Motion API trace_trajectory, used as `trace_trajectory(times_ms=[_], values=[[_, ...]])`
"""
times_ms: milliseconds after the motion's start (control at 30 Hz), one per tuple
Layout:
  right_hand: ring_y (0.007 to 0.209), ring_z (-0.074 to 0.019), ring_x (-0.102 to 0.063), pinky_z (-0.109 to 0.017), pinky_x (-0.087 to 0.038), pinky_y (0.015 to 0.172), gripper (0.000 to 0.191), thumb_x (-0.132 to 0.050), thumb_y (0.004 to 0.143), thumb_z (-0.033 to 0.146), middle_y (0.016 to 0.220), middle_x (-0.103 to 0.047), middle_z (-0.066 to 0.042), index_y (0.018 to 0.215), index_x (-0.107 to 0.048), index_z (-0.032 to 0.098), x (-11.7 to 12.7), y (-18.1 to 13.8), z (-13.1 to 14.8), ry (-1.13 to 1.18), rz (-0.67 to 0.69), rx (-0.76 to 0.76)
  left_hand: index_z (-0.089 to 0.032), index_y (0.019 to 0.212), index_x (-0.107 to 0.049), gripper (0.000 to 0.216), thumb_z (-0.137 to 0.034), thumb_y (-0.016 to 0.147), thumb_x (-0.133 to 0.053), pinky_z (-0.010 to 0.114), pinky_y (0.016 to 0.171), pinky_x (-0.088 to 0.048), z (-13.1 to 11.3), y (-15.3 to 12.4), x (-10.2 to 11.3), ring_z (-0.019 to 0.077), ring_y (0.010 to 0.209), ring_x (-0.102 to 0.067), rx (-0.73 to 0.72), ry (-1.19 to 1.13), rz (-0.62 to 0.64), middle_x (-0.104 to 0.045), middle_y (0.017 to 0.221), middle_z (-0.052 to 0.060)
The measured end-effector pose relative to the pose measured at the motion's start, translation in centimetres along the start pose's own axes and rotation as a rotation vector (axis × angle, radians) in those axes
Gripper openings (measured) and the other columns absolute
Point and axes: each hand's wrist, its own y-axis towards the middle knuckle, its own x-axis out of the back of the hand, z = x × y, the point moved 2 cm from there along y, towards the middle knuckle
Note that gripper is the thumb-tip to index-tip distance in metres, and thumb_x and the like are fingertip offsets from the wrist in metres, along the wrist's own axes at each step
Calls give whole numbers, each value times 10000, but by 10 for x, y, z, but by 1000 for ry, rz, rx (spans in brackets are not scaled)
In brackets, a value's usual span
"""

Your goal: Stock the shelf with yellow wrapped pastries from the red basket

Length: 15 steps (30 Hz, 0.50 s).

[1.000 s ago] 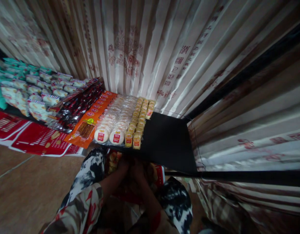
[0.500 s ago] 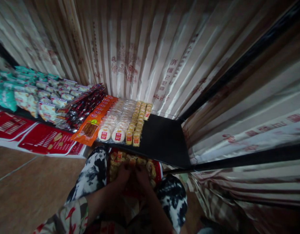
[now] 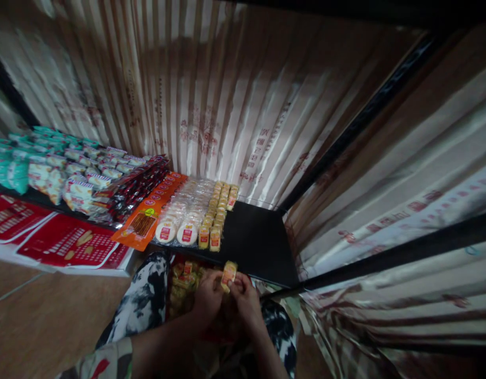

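Note:
Between my two hands is a small yellow wrapped snack packet (image 3: 229,275) with a red and white label, tilted upright. My right hand (image 3: 246,301) pinches its lower end, thumb across the front. My left hand (image 3: 208,293) has its fingers curled against the packet's left edge. Under both hands, a red bag or box between my knees holds many similar yellow packets (image 3: 181,284). Just beyond, two short rows of the same yellow packets (image 3: 215,231) stand on the black shelf (image 3: 253,239).
Left of the yellow rows lie round white packaged crackers (image 3: 187,232), an orange snack bag (image 3: 146,221), dark red packets (image 3: 136,192), white packets (image 3: 79,192) and green packets (image 3: 17,173). Red printed boxes (image 3: 72,242) sit on the floor below. A pleated curtain (image 3: 211,105) and black frame bars (image 3: 385,268) surround the shelf.
Both hands have come up out of the yellow packets, and one packet now shows between them. The camera view has shifted slightly.

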Motion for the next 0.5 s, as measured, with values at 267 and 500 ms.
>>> trace_trajectory(times_ms=[267,500], values=[[756,-182,-634,-295,-501,724,339,-572,652,355,843,-678,-59,938,-584,172,21,59,21,6,-63,70,-147,1131,-566,389,-150,763,-438,292,1004,-336,-44,36,-22,207,1115,-469,-43,94,-77,-549,1144,102],[693,-167,-625,-261,-495,650,354,-501,664,352,778,-661,-52,953,-566,160,17,123,27,-94,-134,98,-142,1232,-486,426,-170,814,-407,334,1096,-237,-59,86,-61,203,1267,-360,40,-10,-80,-448,1341,89]])
